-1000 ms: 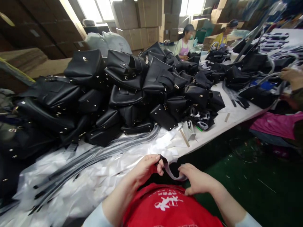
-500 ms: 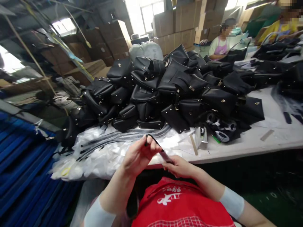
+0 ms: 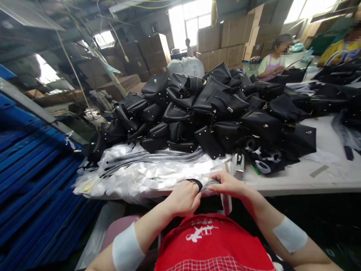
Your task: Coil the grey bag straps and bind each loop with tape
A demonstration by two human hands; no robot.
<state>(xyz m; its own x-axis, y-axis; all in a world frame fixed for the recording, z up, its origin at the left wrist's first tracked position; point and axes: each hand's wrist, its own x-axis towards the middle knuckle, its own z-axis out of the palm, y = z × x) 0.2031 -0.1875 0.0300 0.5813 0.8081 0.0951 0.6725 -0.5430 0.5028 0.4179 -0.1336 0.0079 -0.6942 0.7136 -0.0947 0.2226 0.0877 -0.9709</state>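
My left hand [image 3: 183,197] is closed around the end of a black strap [image 3: 196,183] wrapped in clear film. My right hand [image 3: 228,184] pinches the same strap just to the right, fingers together, with a strip of film hanging below it. Both hands sit at the near edge of the white table [image 3: 299,177]. Just beyond them lie several more wrapped straps [image 3: 152,158] on crumpled clear plastic. A big heap of black handbags [image 3: 208,109] rises behind that.
Blue slatted panels [image 3: 31,177] fill the left side. Two other people [image 3: 278,56] sit at the far right end of the table among more black bags. Stacked cardboard boxes [image 3: 222,41] stand at the back. A small tape dispenser [image 3: 239,162] sits by the bags.
The view has swung left and up. My hands moved from my lap to the table edge. The strap, earlier curled between my raised fingers, is now stretched level between both hands.
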